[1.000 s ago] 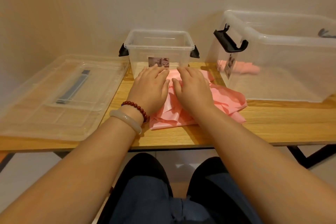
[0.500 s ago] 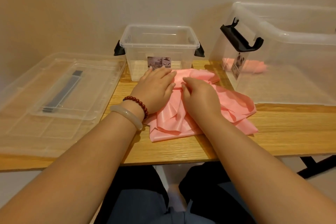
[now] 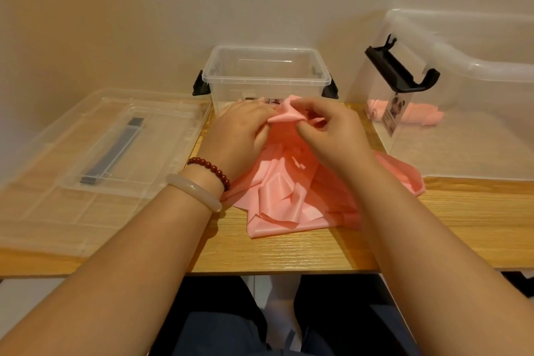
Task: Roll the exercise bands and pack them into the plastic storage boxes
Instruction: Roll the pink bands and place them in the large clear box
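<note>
Head view, the only one. Left hand (image 3: 239,130) and right hand (image 3: 332,133) meet at table centre. Both pinch the far end of the pink exercise band (image 3: 289,188) between thumb and fingertips, and that end is raised a little off the wood. The rest of the band lies crumpled and fanned out toward 6 o'clock on the wooden table (image 3: 289,251), with its near edge close to the table's front lip.

The small clear box (image 3: 265,78) sits at 12 o'clock, just behind the hands, open, with nothing seen inside. The large clear box (image 3: 476,136) is at 2 o'clock, with a black latch (image 3: 401,72) sticking up. Rolled pink bands (image 3: 419,115) already lie on its floor. A clear lid (image 3: 86,153) lies flat at 9 o'clock. A bead bracelet (image 3: 211,166) and a pale bangle (image 3: 193,191) are on the left wrist.

Step, as a judgement: starting the roll at the far end; packing this band is not yet done.

Risks:
- The sheet is wrinkled and folded over itself, so the roll could start skewed or come out lumpy.
- The thin, slick material could slip out of a fingertip pinch.
- A loose roll could spring open once let go.
- The tail at 6 o'clock could slide off the front edge and drag the band.
- Knuckles are close to the small box, so a push forward could shove it toward the wall.
</note>
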